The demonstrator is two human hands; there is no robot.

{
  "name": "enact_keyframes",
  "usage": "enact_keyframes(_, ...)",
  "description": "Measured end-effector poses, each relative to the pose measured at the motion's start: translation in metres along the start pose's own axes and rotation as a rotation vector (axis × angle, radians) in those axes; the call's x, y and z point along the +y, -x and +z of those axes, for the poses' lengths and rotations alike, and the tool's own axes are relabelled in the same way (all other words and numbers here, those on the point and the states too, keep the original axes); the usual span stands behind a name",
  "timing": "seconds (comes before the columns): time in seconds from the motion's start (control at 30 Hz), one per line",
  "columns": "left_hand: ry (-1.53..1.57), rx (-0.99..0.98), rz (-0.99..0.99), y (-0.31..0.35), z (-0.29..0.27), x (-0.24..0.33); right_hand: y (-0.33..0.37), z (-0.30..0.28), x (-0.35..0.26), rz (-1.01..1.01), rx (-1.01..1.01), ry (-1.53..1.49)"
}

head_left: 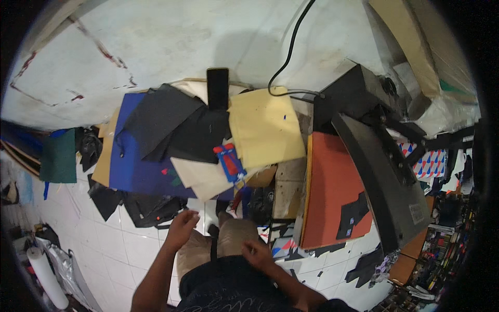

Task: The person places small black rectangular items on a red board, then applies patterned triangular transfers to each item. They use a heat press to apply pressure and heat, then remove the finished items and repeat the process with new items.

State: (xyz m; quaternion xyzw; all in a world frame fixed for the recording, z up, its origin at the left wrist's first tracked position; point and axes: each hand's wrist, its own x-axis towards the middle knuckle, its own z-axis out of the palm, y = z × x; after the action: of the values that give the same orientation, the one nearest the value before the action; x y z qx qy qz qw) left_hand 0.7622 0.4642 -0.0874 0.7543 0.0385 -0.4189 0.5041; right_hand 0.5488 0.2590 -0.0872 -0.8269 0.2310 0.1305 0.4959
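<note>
My left hand [182,229] hangs over the tiled floor near my left thigh, its fingers loosely bent and slightly apart, with nothing visible in them. Beside my right thigh, my right hand [257,255] has its fingers curled in and shows no object. Both hands are apart from the work surface ahead. On that surface lie a large blue sheet [122,169], overlapping black sheets [161,117] and cream pieces [204,179]. A red and blue bundle [228,161] rests by a stack of yellow sheets [266,130]. Behind them a dark phone [218,88] lies near the wall.
A reddish-brown board [332,192] with black pieces on it stands at right, beside a large dark panel [382,182] on a bracket. A black cable [291,49] hangs down the wall. Black bags [150,210] and scraps lie on the floor; a white roll [47,278] is at lower left.
</note>
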Motion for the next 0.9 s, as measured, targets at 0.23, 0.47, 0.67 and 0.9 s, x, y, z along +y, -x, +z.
enact_keyframes(0.23, 0.053, -0.390, 0.340, -0.171, 0.121, 0.161, -0.012, 0.049, -0.020, 0.366, -0.433, -0.209)
enact_keyframes(0.47, 0.241, -0.530, 0.305, -0.292, 0.258, 0.206, 0.008, 0.127, 0.011, 0.545, -0.099, -0.128)
enact_keyframes(0.67, 0.037, -0.529, 0.558, -0.306, 0.309, 0.222, 0.021, 0.168, 0.018, 0.709, -0.005, -0.124)
enact_keyframes(0.9, -0.290, -0.747, 0.661, -0.328, 0.320, 0.250, 0.024, 0.185, 0.023, 0.823, 0.010, -0.102)
